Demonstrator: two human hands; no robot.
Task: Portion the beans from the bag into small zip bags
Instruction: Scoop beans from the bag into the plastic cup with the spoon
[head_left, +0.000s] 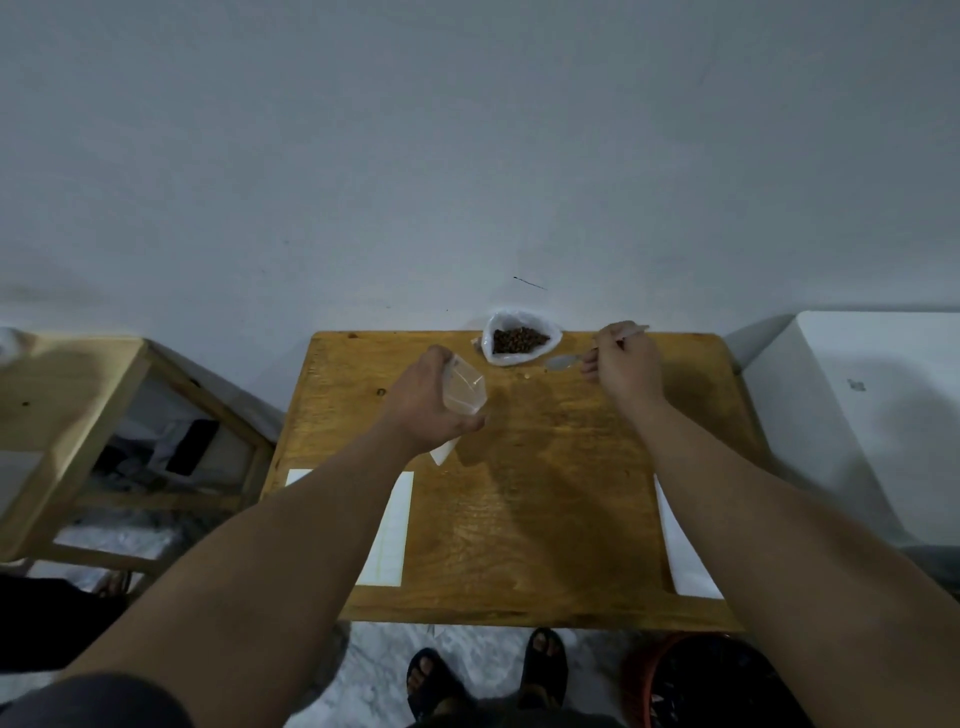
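Observation:
An open white plastic bag (555, 332) of brown beans (518, 340) stands at the far edge of the wooden table (545, 509). My left hand (426, 405) holds a small clear zip bag (465, 389) upright, its mouth open, just left of and below the bean bag. My right hand (623, 364) grips a clear plastic spoon (563, 362) to the right of the bean bag, with the bowl pointing left over the table. The spoon looks empty. A single bean (529, 375) lies on the table near the spoon.
A stack of flat zip bags (392, 525) lies under my left forearm, and more white sheets (685, 551) lie at the table's right edge. A wooden stool frame (130, 447) stands to the left, a white cabinet (872, 415) to the right, a dark basket (711, 680) below right.

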